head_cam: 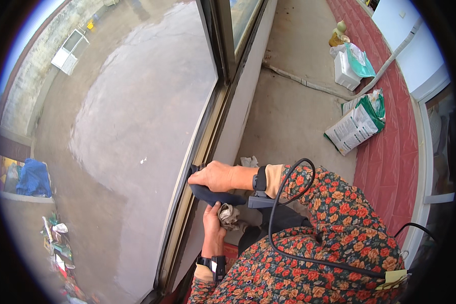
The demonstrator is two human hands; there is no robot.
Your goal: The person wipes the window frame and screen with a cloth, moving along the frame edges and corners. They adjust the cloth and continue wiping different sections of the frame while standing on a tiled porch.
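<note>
My right hand (214,177) presses a dark navy cloth (216,195) onto the sliding-window track (200,171) at the bottom of the frame. One end of the cloth hangs off the track towards me. Just below, my left hand (212,224) has a crumpled, soiled light-coloured wad (228,214), perhaps cloth or paper, between thumb and palm. Its thumb tip meets the lower edge of the navy cloth. The fingers of the left hand are partly hidden behind the wad. Beside the track stands the large window pane (155,114).
A dark upright window frame (218,41) rises from the track. On the concrete floor (288,125) lie a pale hose (307,83), a printed feed-type sack (355,123) and a white box (345,72). A black cable (275,228) loops across my right sleeve. Crumpled white paper (249,161) lies beside the wall.
</note>
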